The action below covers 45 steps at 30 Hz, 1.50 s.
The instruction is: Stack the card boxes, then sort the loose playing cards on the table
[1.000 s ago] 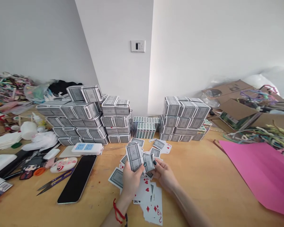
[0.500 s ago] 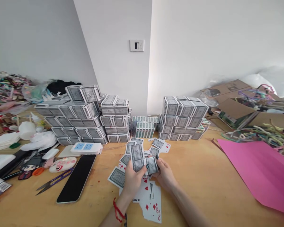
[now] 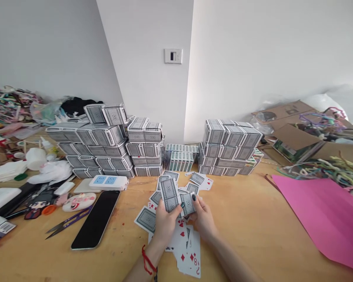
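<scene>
My left hand [image 3: 166,225] is closed on a grey-patterned playing card [image 3: 169,190], held tilted with its back showing. Between the fingers and thumb of my right hand [image 3: 205,221] is a second, shorter-looking card [image 3: 187,203], which appears folded. The two cards meet near my left thumb; whether they interlock I cannot tell. Under and around both hands lie loose cards, some showing backs [image 3: 146,219], others face up with red pips [image 3: 191,256].
Blocks built of folded cards stand stacked at the left [image 3: 100,135], centre [image 3: 144,137] and right [image 3: 232,135]. Small card packs [image 3: 181,160] sit between. A phone [image 3: 95,219], thread snips [image 3: 67,222] and power strip [image 3: 108,183] lie left; pink paper [image 3: 320,215] lies right.
The right-hand card has turned and shows more of its back. My left hand's card leans slightly further left. The whole view has shifted a little.
</scene>
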Available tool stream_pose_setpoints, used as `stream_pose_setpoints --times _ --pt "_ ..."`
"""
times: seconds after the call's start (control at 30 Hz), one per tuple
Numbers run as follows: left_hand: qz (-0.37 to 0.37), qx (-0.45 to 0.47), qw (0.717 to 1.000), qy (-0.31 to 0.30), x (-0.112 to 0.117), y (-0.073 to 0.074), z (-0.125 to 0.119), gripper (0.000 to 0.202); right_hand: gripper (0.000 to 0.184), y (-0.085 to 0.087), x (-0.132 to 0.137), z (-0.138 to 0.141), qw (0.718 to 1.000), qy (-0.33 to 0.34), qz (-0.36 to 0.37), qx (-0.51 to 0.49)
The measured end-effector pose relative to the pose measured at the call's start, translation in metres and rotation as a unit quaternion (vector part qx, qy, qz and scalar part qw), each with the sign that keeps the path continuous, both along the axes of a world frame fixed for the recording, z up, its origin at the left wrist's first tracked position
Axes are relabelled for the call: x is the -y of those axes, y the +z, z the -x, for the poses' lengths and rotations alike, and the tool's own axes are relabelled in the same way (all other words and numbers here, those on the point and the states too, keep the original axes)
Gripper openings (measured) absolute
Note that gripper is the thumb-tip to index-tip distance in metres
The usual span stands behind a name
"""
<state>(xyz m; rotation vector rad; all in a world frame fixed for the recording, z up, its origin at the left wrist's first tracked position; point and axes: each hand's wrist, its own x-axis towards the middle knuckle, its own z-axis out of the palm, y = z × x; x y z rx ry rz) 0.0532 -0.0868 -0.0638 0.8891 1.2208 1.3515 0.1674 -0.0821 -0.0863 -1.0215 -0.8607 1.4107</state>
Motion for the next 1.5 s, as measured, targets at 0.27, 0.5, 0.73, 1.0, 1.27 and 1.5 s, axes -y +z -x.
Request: stream_pose_setpoints --times 0.27,0.5,0.73,1.0,1.27,1.5 --pt "0.004 -0.038 0.999 0.009 -0.001 0.0 0.002 0.03 0.036 0.002 0.0 -0.002 0.999 0.034 -0.026 -0.032" --pt "0.016 -0.061 0.997 0.044 0.0 0.011 0.001 0.029 0.039 0.0 -0.003 0.0 0.997 0.053 -0.039 -0.028" --pt "0.005 -0.001 0.998 0.065 -0.009 -0.002 0.013 0.033 0.042 -0.007 -0.01 -0.015 0.993 -0.044 -0.051 0.102" --pt "0.038 0.129 0.983 0.127 -0.021 -0.008 0.032 0.027 0.042 -0.012 -0.012 -0.027 0.816 -0.045 -0.187 0.545" --pt "0.008 0.123 0.991 0.058 -0.023 -0.012 0.033 0.034 0.048 -0.019 -0.017 -0.029 0.832 -0.09 -0.142 0.529" --pt "-0.016 0.159 0.986 0.042 -0.023 -0.017 0.034 0.039 0.022 -0.015 -0.02 -0.032 0.932 -0.139 -0.078 0.325"
